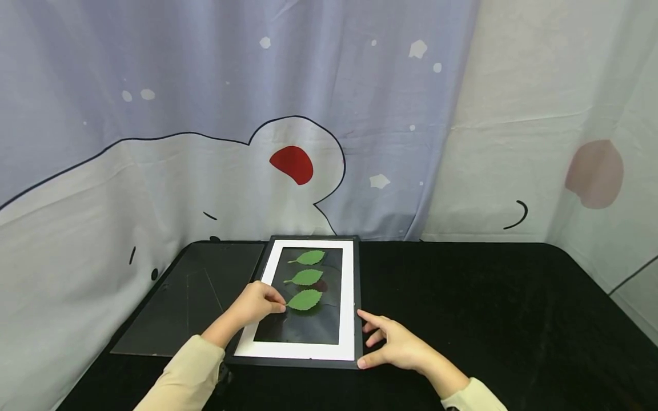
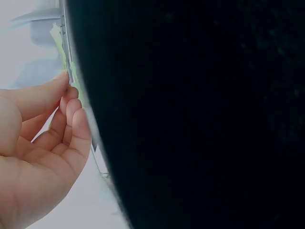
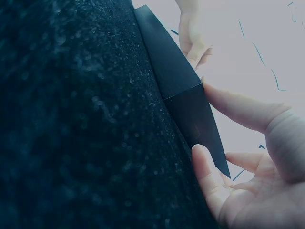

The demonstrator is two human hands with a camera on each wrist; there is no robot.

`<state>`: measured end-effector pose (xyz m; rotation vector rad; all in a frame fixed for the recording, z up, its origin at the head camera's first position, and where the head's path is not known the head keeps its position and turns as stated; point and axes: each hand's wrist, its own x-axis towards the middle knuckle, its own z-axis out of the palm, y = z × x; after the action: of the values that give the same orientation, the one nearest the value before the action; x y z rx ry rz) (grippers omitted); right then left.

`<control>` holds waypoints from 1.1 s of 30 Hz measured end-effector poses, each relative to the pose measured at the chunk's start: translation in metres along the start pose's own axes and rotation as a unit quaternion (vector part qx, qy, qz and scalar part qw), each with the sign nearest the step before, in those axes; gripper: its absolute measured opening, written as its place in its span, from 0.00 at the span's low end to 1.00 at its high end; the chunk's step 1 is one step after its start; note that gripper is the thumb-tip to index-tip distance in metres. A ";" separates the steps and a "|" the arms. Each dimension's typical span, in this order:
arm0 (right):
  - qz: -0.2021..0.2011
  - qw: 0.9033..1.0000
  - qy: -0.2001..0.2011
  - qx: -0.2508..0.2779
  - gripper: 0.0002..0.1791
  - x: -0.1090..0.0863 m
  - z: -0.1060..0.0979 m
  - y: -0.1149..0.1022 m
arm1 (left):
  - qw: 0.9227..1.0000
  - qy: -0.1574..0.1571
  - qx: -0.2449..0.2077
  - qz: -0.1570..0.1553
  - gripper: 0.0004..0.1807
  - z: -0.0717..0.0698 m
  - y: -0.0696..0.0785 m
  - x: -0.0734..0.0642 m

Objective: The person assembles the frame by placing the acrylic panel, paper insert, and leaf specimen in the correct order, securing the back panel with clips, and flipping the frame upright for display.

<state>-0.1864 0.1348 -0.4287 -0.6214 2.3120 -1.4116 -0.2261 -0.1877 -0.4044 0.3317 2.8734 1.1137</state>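
Note:
A black picture frame (image 1: 311, 362) with a white mat (image 1: 348, 297) lies on the black-covered table. Three green serrated leaves (image 1: 307, 277) sit one below another on its dark centre. My left hand (image 1: 259, 303) reaches over the mat from the left and pinches the stem of the lowest leaf (image 1: 305, 300) between thumb and index finger. In the left wrist view, this pinch (image 2: 66, 83) shows at the leaf's edge. My right hand (image 1: 397, 344) touches the frame's right side with spread fingers, its thumb at the near right corner. The right wrist view shows the frame's corner (image 3: 183, 93) between thumb and fingers.
Left of the frame lies a flat dark panel (image 1: 205, 291), partly behind my left forearm. The black tablecloth (image 1: 478, 308) stretches to the right. Behind the table hangs a printed curtain (image 1: 380, 114).

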 end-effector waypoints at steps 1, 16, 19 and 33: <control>-0.001 1.000 0.000 0.000 0.51 0.000 0.000 0.000 | 1.000 0.001 0.001 -0.003 0.03 0.001 0.000 0.000; -0.005 1.000 -0.003 0.007 0.51 0.000 0.000 0.000 | 1.000 0.010 0.000 -0.027 0.03 0.006 -0.001 0.004; -0.003 1.000 -0.002 0.005 0.51 0.000 0.000 0.000 | 1.000 0.010 0.001 -0.030 0.03 0.007 -0.001 0.004; 0.002 1.000 0.000 0.001 0.51 0.001 0.001 -0.001 | 0.999 0.015 -0.007 -0.040 0.04 0.007 0.000 0.002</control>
<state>-0.1865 0.1338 -0.4284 -0.6164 2.3101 -1.4123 -0.2270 -0.1831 -0.4098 0.1995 2.8745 1.1354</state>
